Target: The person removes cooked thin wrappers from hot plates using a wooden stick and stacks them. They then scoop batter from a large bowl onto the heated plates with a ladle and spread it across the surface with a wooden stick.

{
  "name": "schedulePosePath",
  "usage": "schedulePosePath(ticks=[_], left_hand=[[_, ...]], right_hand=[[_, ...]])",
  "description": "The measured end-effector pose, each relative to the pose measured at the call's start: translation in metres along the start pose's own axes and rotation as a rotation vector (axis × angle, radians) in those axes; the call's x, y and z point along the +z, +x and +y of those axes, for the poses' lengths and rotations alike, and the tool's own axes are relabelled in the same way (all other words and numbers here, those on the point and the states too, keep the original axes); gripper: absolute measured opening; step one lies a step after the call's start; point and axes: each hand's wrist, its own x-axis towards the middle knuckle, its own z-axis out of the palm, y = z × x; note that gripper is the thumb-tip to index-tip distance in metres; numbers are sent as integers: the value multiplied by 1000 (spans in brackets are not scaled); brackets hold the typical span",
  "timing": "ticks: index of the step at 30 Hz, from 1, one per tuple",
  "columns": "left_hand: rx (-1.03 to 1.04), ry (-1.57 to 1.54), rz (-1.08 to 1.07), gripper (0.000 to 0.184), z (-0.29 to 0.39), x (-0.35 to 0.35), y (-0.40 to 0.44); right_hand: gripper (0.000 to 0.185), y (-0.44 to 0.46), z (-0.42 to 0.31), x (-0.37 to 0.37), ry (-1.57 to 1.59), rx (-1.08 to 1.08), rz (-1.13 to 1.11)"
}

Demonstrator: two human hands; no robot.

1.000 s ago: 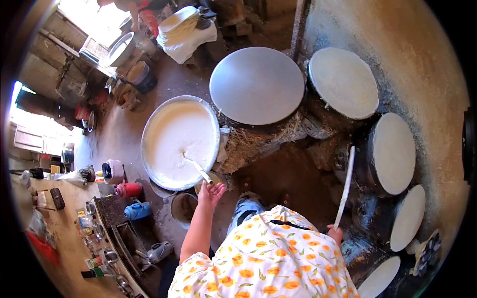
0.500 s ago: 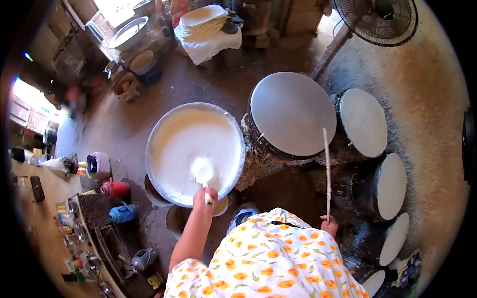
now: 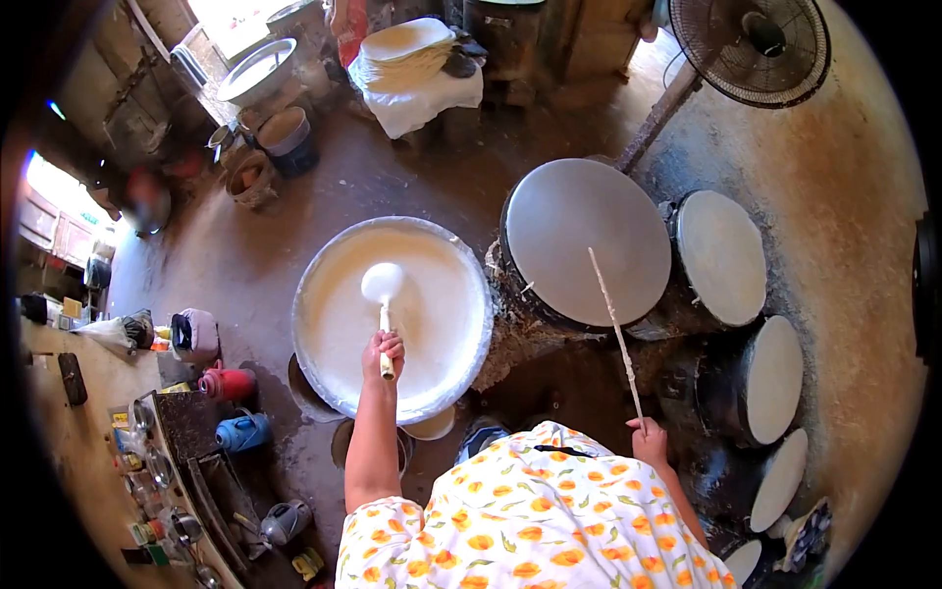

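My left hand [image 3: 384, 355] is closed round the handle of a ladle [image 3: 383, 283]. The ladle's bowl is white with batter and is over the pale batter [image 3: 437, 329] in a wide round basin [image 3: 305, 346]; whether it touches the surface I cannot tell. My right hand [image 3: 649, 441] grips the lower end of a long thin stick [image 3: 616, 329]. The stick's far end lies over the front of a large round grey cooking plate [image 3: 589, 236], right of the basin. Whether it touches the plate is unclear.
More round pale-topped stoves [image 3: 721, 257] curve down the right side. At upper right stands a fan [image 3: 760, 44]. A stack of flat pale sheets [image 3: 404, 54] rests on white cloth at the back. Buckets [image 3: 287, 137] stand back left; a red thermos [image 3: 228, 381] and blue jug [image 3: 242, 429] are at left.
My left hand has moved the ladle forward and slightly left over the basin. The stick in my right hand has swung left, its tip now over the large plate. The view has shifted slightly.
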Motion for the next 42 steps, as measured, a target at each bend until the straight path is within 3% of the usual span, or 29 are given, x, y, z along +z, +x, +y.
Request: schedulePosePath(ticks=[4,8,14,20,23,25,27,30,32,37,42], left_hand=[[43,128,-88,27,-27,67,-76],[61,168,-317,39,-62,119,-149],[187,258,-477,43,-111,181,-229],[484,731,-342,40,-138,262,-295],[546,831,-119,34,-139,245,-288],[448,763,-6,29,-128,200,-264],[184,411,-61,33,-106,145,-238],[94,161,-26,33,-101,108,-220],[132,230,15,33,-115,120,-221],[325,789,-40,23,-170,206,-221],[455,1203,-106,23,-239,260,-184]], right_hand=[[21,30,-5,-2,101,-42,-53],[24,64,-4,4,219,-65,-130],[25,104,-14,12,341,-201,-216],[28,132,-31,13,379,-422,-226],[40,136,-41,4,339,-365,-323],[53,140,-41,8,286,-500,-307],[56,134,-58,-6,244,-459,-357],[61,130,-55,-4,286,-508,-325],[63,134,-54,-4,236,-670,-357],[64,139,-84,-22,186,-861,-263],[67,155,-97,-44,193,-914,-80]])
